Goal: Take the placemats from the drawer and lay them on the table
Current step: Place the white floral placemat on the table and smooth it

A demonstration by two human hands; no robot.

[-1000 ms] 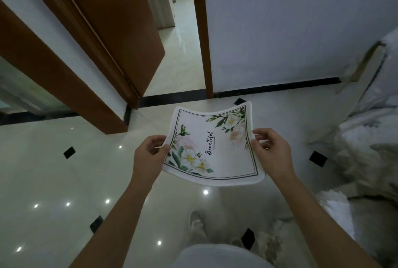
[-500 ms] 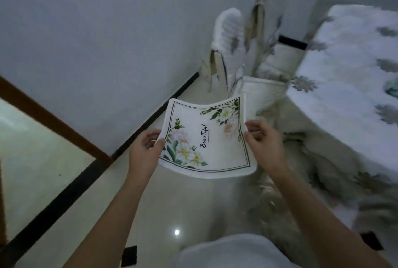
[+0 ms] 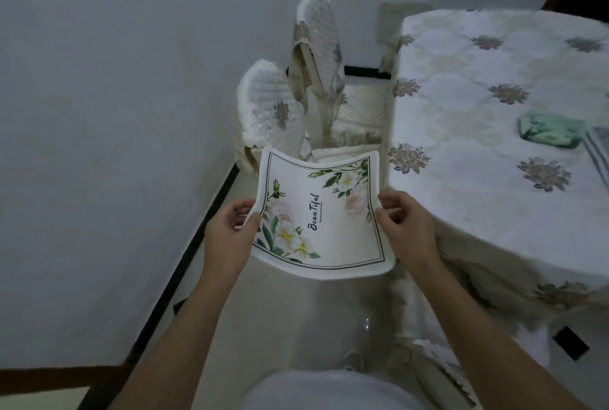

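View turned from doorway to tabletop point(image 3: 494, 119); chairs point(image 3: 316, 47) now ahead; green cloth point(image 3: 550, 134) now visible; placemat point(image 3: 319, 215) nearer tabletop edge.

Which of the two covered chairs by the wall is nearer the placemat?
The lower, left chair; its back sits just behind the placemat, while the taller chair stands farther back.

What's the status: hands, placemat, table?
Left hand and right hand grip the placemat by opposite edges, over the floor. Table to the right, not reached. Green folded cloth lies on it.
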